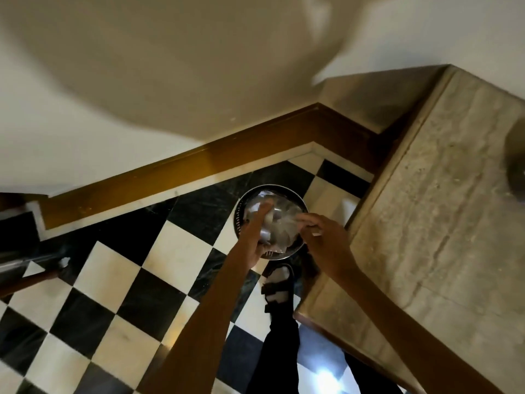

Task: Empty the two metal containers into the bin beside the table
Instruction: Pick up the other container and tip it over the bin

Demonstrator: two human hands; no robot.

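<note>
A round black bin (238, 220) with a perforated wall stands on the floor beside the table (440, 223). My left hand (251, 240) grips a shiny metal container (266, 234) tipped over the bin's mouth. Pale crumpled scraps (284, 230) show between the container and the bin, blurred. My right hand (322, 238) reaches in from the right, its fingertips at the container's right edge; the blur hides whether it grips. A dark round thing (515, 166), cut off by the frame, sits at the table's right edge and may be the second container.
The floor is black-and-white chequered tile (113, 280). A brown skirting board (199, 163) runs along the white wall behind the bin. My sandalled foot (277, 288) stands just in front of the bin. A wooden furniture leg (28, 280) is at far left.
</note>
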